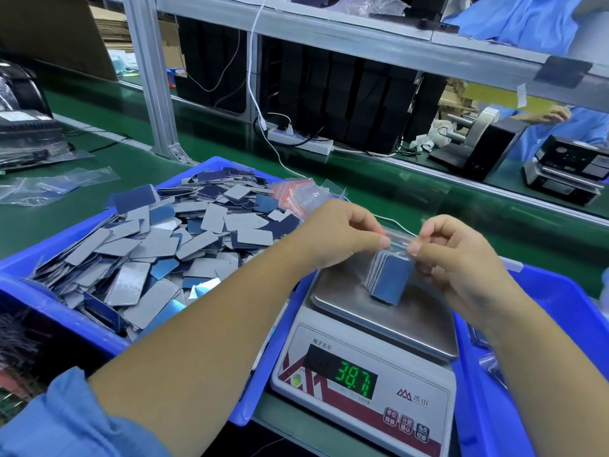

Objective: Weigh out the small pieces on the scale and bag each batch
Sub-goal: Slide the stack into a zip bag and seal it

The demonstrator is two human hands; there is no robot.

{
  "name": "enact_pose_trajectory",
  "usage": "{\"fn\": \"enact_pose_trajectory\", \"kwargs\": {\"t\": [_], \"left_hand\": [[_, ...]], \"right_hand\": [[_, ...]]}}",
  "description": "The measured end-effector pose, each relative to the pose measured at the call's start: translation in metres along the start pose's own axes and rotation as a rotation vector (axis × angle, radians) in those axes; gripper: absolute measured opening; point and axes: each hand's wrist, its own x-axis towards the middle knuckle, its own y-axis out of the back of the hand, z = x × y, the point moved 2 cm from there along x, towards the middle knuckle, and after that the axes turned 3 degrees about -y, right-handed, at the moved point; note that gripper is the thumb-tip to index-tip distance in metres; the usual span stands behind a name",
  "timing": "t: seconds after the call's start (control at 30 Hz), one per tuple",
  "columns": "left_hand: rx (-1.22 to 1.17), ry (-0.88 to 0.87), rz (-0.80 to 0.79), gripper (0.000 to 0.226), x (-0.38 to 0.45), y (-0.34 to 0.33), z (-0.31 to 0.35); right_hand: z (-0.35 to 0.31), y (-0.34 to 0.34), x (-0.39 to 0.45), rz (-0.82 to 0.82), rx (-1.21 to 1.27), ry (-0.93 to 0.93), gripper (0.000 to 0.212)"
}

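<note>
A small clear zip bag [390, 275] holding a stack of blue and grey pieces stands on the steel pan [405, 321] of a white scale [356, 404]. The display reads 38.7. My left hand [342, 230] pinches the bag's top edge on the left. My right hand [461, 258] pinches the same top edge on the right. A blue bin [19, 272] on the left is heaped with several loose blue and grey pieces [158, 255].
A pile of empty red-striped zip bags [300, 196] lies at the bin's far corner. Another blue bin [557, 324] stands to the right of the scale. Clear bags [49, 186] lie on the green belt. A power strip [300, 141], cables and a second scale [566, 173] are behind.
</note>
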Motion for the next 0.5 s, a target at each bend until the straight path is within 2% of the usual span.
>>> {"fn": "enact_pose_trajectory", "kwargs": {"t": [0.1,0.17,0.33,0.5], "left_hand": [[0.253,-0.029,0.002,0.006,0.000,-0.003,-0.003],[0.299,-0.039,0.011,0.004,0.001,-0.004,-0.005],[0.291,-0.081,0.086,0.011,0.004,0.001,-0.005],[0.236,-0.026,0.179,0.014,0.006,0.004,-0.012]], "right_hand": [[0.006,0.002,0.003,0.139,-0.518,0.088,0.024],[0.007,0.000,0.002,0.160,-0.724,0.140,0.019],[0.003,-0.002,-0.001,0.191,-0.769,0.226,0.015],[-0.003,-0.009,-0.006,0.171,-0.800,0.226,0.015]]}}
